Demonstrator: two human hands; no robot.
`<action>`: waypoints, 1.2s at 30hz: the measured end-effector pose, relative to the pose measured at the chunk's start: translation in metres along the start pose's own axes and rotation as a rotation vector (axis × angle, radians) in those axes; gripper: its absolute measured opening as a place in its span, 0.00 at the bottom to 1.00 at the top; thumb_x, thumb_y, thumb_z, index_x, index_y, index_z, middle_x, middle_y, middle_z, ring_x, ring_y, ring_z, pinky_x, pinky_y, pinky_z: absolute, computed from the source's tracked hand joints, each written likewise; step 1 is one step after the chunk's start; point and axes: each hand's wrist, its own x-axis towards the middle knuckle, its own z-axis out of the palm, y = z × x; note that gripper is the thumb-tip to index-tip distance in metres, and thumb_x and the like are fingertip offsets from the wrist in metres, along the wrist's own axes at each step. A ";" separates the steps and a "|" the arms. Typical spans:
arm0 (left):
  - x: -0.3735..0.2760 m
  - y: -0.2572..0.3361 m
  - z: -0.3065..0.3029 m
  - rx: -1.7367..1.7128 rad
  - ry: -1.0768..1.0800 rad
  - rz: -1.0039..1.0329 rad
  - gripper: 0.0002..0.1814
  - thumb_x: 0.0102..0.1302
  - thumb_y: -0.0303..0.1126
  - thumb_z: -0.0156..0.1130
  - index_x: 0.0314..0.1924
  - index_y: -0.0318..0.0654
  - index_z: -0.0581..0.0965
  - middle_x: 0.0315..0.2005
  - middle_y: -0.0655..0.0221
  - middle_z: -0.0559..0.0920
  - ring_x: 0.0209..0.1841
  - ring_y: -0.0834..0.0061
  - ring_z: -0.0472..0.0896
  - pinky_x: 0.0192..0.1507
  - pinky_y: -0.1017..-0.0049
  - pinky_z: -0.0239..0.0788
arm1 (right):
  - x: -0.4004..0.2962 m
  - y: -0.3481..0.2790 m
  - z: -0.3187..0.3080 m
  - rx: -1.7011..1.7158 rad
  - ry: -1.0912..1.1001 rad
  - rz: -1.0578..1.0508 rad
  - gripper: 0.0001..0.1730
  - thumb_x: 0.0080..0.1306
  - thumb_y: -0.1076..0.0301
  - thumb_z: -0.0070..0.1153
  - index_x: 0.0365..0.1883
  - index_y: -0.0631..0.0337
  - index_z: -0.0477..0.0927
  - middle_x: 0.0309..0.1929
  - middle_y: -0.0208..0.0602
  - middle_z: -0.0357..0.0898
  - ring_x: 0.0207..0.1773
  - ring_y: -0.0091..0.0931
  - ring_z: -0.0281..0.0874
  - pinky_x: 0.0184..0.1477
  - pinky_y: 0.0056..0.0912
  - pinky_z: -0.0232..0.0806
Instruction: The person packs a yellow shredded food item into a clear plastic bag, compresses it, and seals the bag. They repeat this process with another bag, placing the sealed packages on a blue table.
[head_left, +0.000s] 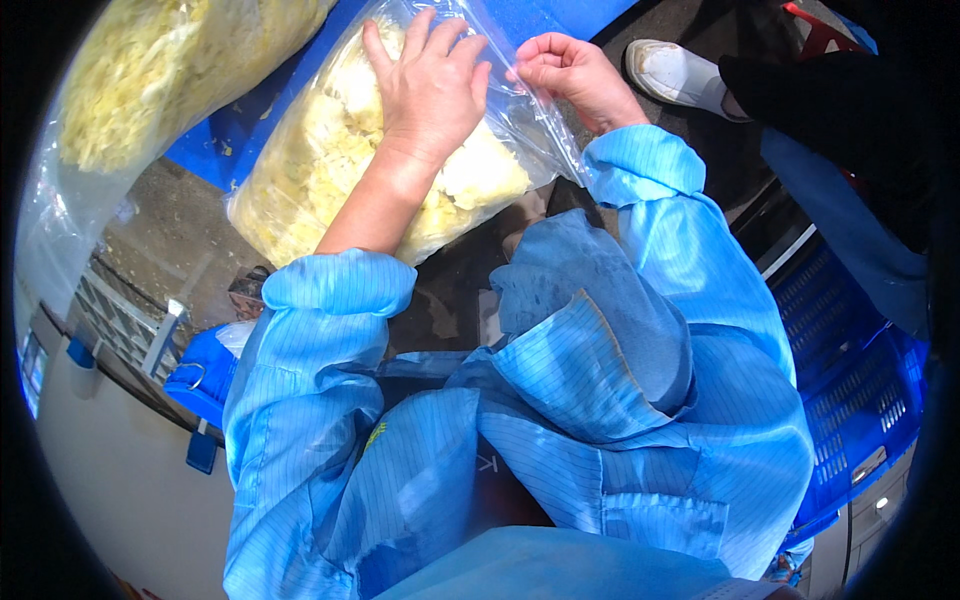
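A large clear plastic bag (322, 157) full of shredded pale-yellow food lies before me, partly over a blue surface (217, 150). My left hand (435, 82) rests on top of it, fingers spread and palm down. At the bag's right side, my right hand (566, 75) pinches the edge of its loose, flattened plastic mouth between thumb and fingers. Bright glare whitens part of the contents. Another clear bag (180, 67) with similar yellow shreds stands at the upper left, apart from both hands.
Blue perforated plastic crates (847, 382) stand at the right. Another person's white shoe (671, 75) and dark-clothed leg are at the upper right. A blue container (202, 375) and a metal grating (120, 307) show at the left. Shreds lie scattered on the floor.
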 end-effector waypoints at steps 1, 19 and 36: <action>0.000 0.000 0.000 -0.006 0.000 0.000 0.11 0.58 0.38 0.65 0.42 0.52 0.83 0.48 0.76 0.80 0.62 0.68 0.69 0.66 0.39 0.38 | -0.001 -0.001 0.002 0.009 0.018 0.002 0.11 0.62 0.68 0.63 0.42 0.62 0.81 0.35 0.32 0.84 0.32 0.16 0.76 0.34 0.17 0.66; 0.004 0.000 0.005 -0.027 -0.035 -0.034 0.20 0.60 0.29 0.59 0.53 0.54 0.78 0.52 0.77 0.80 0.63 0.70 0.70 0.67 0.39 0.36 | 0.009 0.001 0.012 -0.051 0.074 0.097 0.12 0.61 0.69 0.65 0.43 0.61 0.83 0.32 0.28 0.83 0.29 0.14 0.75 0.26 0.13 0.60; 0.006 -0.006 0.008 -0.209 0.206 -0.066 0.14 0.53 0.29 0.64 0.41 0.43 0.77 0.53 0.66 0.77 0.63 0.60 0.68 0.67 0.50 0.45 | 0.007 0.000 0.006 0.026 -0.013 0.054 0.08 0.61 0.68 0.65 0.36 0.60 0.81 0.30 0.26 0.81 0.28 0.14 0.73 0.27 0.14 0.61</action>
